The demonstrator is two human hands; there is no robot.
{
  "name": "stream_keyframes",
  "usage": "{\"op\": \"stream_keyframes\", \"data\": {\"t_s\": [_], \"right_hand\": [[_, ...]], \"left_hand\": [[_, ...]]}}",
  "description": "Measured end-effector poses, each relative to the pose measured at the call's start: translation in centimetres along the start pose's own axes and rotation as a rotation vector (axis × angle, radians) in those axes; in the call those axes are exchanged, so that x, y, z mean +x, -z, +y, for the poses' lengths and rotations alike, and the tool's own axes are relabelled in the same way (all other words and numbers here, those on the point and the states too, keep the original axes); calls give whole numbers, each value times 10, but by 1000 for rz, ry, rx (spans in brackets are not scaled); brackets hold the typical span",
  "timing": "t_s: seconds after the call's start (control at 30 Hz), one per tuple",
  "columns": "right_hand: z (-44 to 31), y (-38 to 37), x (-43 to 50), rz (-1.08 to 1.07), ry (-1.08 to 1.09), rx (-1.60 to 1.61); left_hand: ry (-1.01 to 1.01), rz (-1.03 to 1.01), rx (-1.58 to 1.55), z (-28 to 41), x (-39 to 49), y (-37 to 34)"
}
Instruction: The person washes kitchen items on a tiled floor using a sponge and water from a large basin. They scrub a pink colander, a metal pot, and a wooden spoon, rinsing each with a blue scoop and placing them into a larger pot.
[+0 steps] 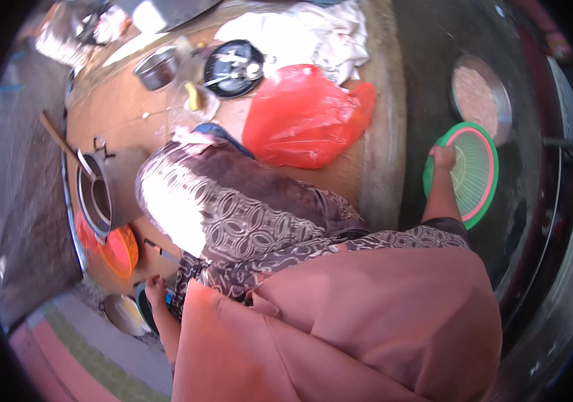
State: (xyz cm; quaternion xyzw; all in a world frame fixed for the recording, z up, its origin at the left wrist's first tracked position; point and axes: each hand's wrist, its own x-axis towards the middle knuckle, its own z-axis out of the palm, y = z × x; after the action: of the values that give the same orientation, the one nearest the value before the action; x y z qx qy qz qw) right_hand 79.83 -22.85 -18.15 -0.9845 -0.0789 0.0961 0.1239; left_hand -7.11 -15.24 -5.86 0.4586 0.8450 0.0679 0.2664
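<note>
My right hand (443, 157) grips the rim of a green plastic colander (478, 177) with a pink inner rim, out to my right. Just beyond it, a round metal basin (505, 113) holds a pale pinkish mass. On the other side, my left hand (155, 290) is held out with its fingers apart and nothing seen in it. Close to that hand are a dark round container (141, 306), partly hidden by my arm, and a knife (168, 255) lying on the brown board.
A large metal pot (128, 186) with a wooden-handled ladle (60, 135) stands at left, beside an orange basket (128, 251). Ahead lie a red plastic bag (306, 120), white cloth or sacking (286, 37), a black plate (216, 75) and a small metal pot (158, 73).
</note>
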Motion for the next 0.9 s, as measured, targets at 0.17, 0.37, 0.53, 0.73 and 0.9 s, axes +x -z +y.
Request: {"op": "stream_keyframes", "data": {"t_s": [0.17,0.37,0.53,0.73,0.9], "right_hand": [[-22,-55,52,-139,200,183],[-51,-98,81,-177,316,191],[-183,-58,-19,330,1004,305],[-419,-37,-227,-751,1366,849],[-537,9,-367,-651,1849,355]], "left_hand": [[6,99,-262,2,-1,33],[-200,867,-340,9,-132,71],[463,555,-853,-72,-327,-54],[849,146,-962,-48,-355,-176],[897,190,-1001,-69,-327,-168]]}}
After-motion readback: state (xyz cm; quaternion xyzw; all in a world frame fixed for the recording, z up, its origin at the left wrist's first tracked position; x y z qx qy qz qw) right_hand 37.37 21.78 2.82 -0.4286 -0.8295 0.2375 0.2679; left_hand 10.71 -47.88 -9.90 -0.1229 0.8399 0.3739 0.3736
